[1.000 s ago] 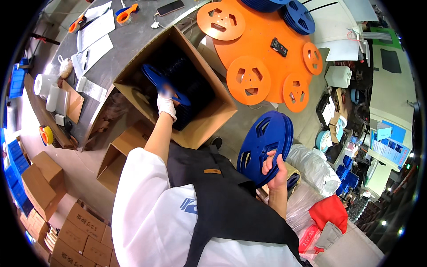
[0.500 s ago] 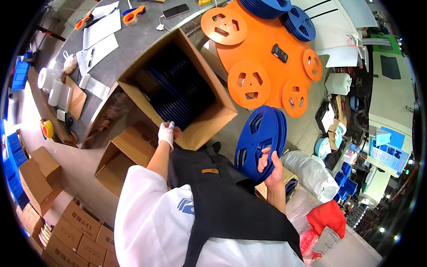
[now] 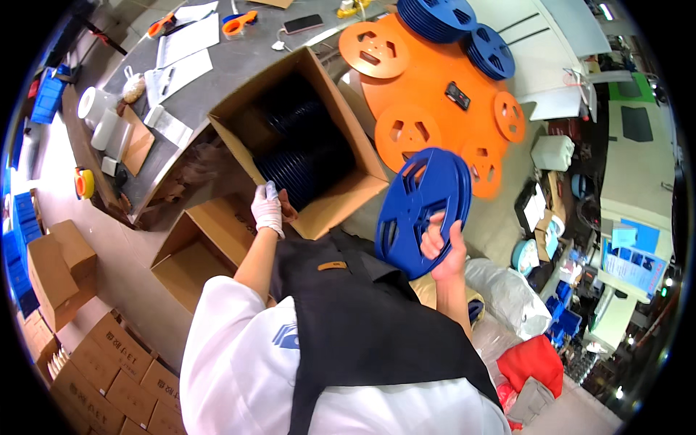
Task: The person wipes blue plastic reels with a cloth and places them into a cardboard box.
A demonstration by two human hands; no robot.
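My right hand (image 3: pixel 444 250) grips a few stacked blue plastic reels (image 3: pixel 415 206) at their lower right, fingers reaching into the cut-outs. They are held upright and tilted, in front of the orange table. At the near edge of an open cardboard box (image 3: pixel 342 206), my left hand (image 3: pixel 268 210) is closed on the rim, in a white glove with some fingertips bare. Inside that box, more blue reels (image 3: pixel 286 170) stand on edge in a row; its far interior is dark.
On the orange table (image 3: pixel 428 85) lie orange discs (image 3: pixel 373 49), stacked blue reels (image 3: pixel 438 22) and a small black device (image 3: pixel 457 96). A second open carton (image 3: pixel 206 243) is below the box. A grey workbench (image 3: pixel 239 65) lies left; a silvery bag (image 3: pixel 507 293) sits right.
My right hand has raised the blue reels slightly, and they now overlap the orange discs at the table's near side. My left hand stays at the box rim. The whole view has shifted a little.
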